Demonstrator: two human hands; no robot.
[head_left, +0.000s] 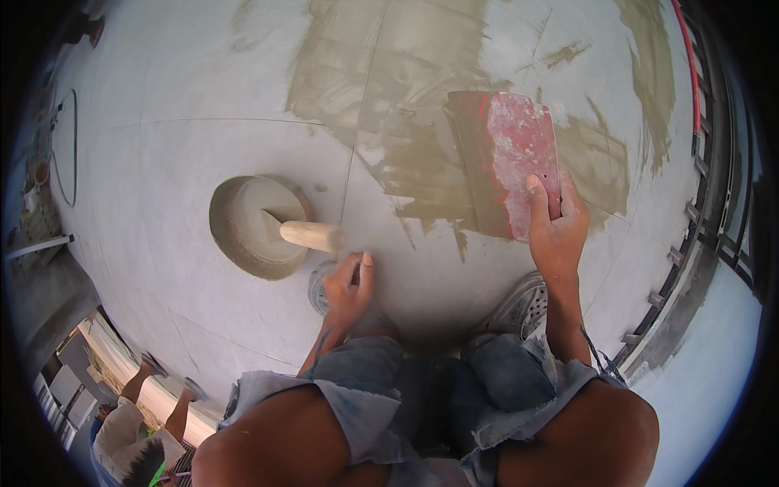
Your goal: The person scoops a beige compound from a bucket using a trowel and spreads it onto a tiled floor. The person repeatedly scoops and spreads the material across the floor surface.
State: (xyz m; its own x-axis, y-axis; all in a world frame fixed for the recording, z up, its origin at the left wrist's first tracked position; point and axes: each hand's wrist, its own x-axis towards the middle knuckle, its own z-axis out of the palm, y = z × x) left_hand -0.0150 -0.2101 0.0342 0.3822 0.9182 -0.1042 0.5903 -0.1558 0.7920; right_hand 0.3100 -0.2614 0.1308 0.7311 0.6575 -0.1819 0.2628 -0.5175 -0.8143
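My right hand (pixel 560 223) grips the near right corner of a flat red grout float (pixel 527 150), thumb on top, its face smeared with pale paste. The float lies over a patch of wet greenish-brown grout (pixel 422 162) spread across large pale floor tiles (pixel 162 178). My left hand (pixel 349 286) is closed in a loose fist above my left shoe, with nothing showing in it. Just beyond it stands a round bucket (pixel 224 235) of greyish mix. A trowel with a wooden handle (pixel 311 235) rests in the bucket, its handle leaning out over the rim toward my left hand.
More grout smears (pixel 649 81) run along the far right. A red bar (pixel 688 69) and a dark metal railing (pixel 706 195) line the right edge. Another person (pixel 134 442) is at the lower left. A dark hose loop (pixel 75 146) lies far left.
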